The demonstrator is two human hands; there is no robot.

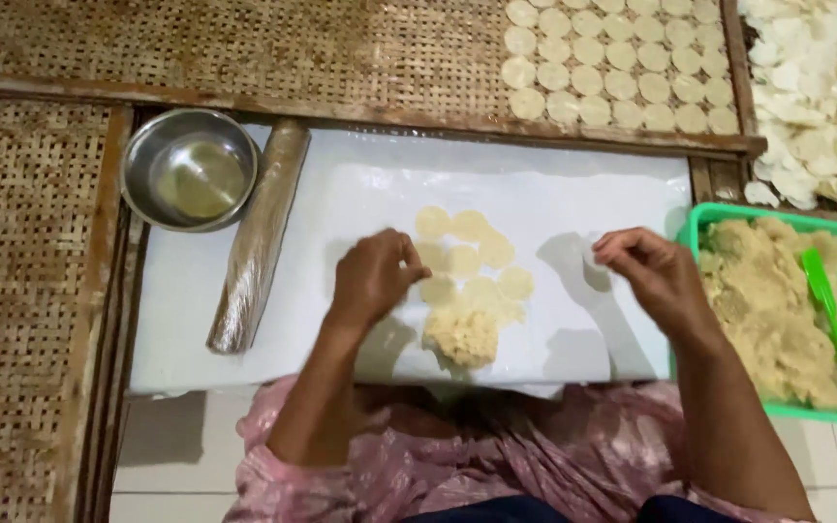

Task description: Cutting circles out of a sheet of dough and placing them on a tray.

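a: fingers (409,254) of the left hand (372,279) are seen curled and pressed together, tips resting at the edge of the discs (467,254). whether a bit of dough is pinched between them cannot be told.

b: noted. right hand (653,271)?

a: its fingertips (610,244) are drawn together in a loose pinch above the sheet (573,203). what is held, if anything, is too small to be made out. the hand is kept well apart from the discs, near the basket (695,225).

b: position of the dough?

a: a lump (461,335) is recorded on the white sheet, between the two forearms, just below the flat discs and touching the nearest of them. the discs are laid in a loose cluster, some overlapping.

b: surroundings?

a: a roller (260,237) wrapped in film is laid slanted at the sheet's left edge. a steel bowl (190,170) with a little liquid is set just beside it. more crumbly dough and a green scoop (825,300) are held in the green basket at right. rows of pale discs are spread on a woven tray (360,48) beyond the sheet. a heap of loose chips (816,97) is seen at upper right.
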